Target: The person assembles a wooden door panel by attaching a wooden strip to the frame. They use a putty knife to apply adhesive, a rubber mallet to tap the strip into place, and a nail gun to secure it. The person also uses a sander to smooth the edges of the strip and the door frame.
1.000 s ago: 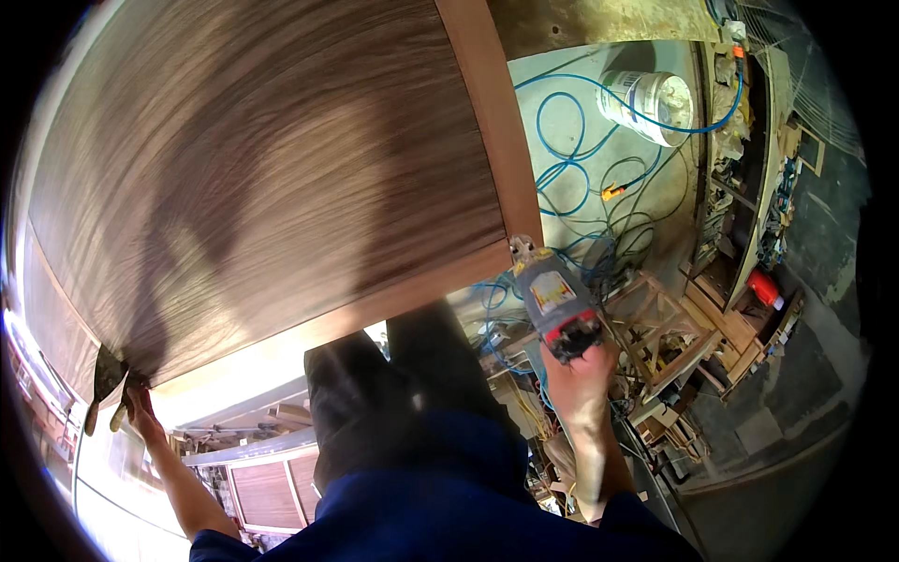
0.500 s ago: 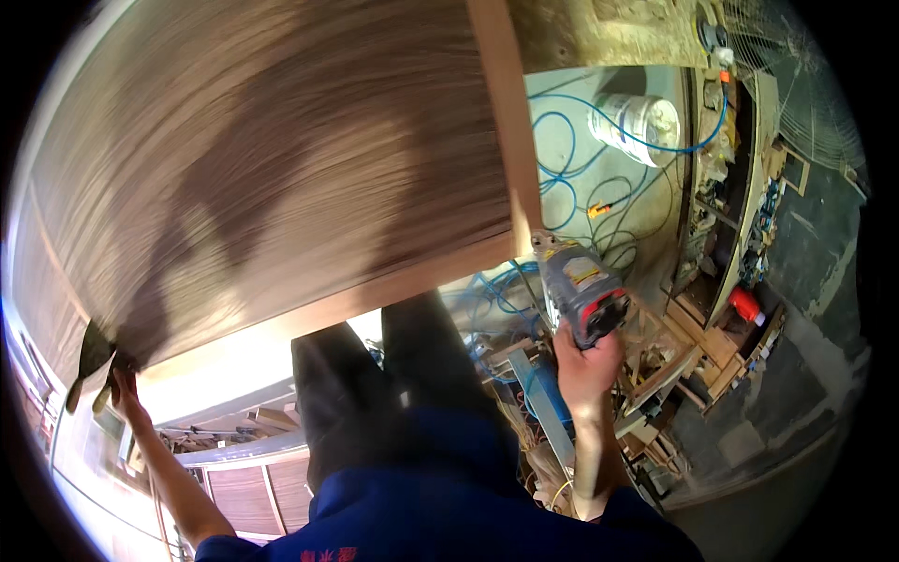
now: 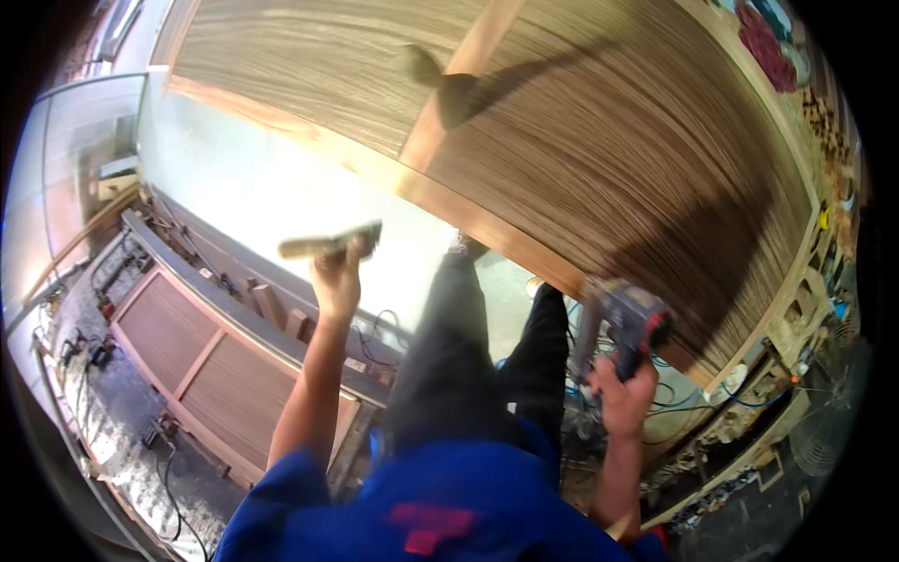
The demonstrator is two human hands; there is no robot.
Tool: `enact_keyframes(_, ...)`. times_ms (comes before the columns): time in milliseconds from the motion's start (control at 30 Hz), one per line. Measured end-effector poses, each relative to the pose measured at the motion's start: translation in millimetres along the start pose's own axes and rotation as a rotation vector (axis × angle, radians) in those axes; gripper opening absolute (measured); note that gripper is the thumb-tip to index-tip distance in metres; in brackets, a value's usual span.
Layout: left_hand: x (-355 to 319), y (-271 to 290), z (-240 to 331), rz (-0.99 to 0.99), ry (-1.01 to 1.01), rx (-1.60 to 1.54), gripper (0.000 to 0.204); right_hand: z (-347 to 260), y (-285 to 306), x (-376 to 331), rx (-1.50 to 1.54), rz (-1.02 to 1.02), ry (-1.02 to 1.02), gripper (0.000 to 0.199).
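In my left hand (image 3: pixel 339 281), fingers closed, is a flat scraper (image 3: pixel 314 245) with a pale handle, smeared by motion. It is held in the air, apart from the big panel. My right hand (image 3: pixel 626 395) grips a grey, black and red nail gun (image 3: pixel 632 314), its nose by the near edge strip of the wood-grain panel (image 3: pixel 599 178); whether they touch I cannot tell. Pale wooden strips (image 3: pixel 449 206) frame this panel and cross it. Shadows fall over its surface.
Another framed panel (image 3: pixel 225 375) stands at the lower left, beside a long grey rail (image 3: pixel 201 281) and wood offcuts (image 3: pixel 272 304). Hoses and cables (image 3: pixel 670 403) lie on the floor at the right. Wood scraps and cloths (image 3: pixel 768 47) line the far right side.
My view has swung left along the panel. The left hand has come away from the panel's left end with the scraper. The right hand still holds the nail gun by the near edge.
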State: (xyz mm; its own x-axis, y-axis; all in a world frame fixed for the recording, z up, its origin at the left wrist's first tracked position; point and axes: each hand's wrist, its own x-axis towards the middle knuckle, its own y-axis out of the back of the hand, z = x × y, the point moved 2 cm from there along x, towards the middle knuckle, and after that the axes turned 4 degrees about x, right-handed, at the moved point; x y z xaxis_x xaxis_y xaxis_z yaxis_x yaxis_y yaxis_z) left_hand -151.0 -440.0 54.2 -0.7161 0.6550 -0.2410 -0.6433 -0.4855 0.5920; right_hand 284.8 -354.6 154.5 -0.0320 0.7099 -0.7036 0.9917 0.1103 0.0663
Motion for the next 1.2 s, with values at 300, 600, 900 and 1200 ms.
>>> enact_keyframes(300,-84.5,51.3,-117.4,-0.198,0.527,-0.189,0.024,-41.7,-235.8,79.0,-0.159,-0.132,0.176,0.005)
enact_keyframes(600,-81.1,46.7,-151.2,-0.219,0.627,-0.512,0.023,-41.7,-260.9,85.7,-0.237,-0.083,0.158,0.02)
enact_keyframes(900,-85.6,43.4,-154.1,-0.204,0.66,-0.509,0.022,-50.5,-259.6,90.1,-0.319,-0.093,0.17,0.025)
enact_keyframes(1200,-89.6,37.2,-153.2,-0.218,0.644,-0.484,0.023,-56.9,-246.6,65.7,-0.262,-0.103,0.099,0.031)
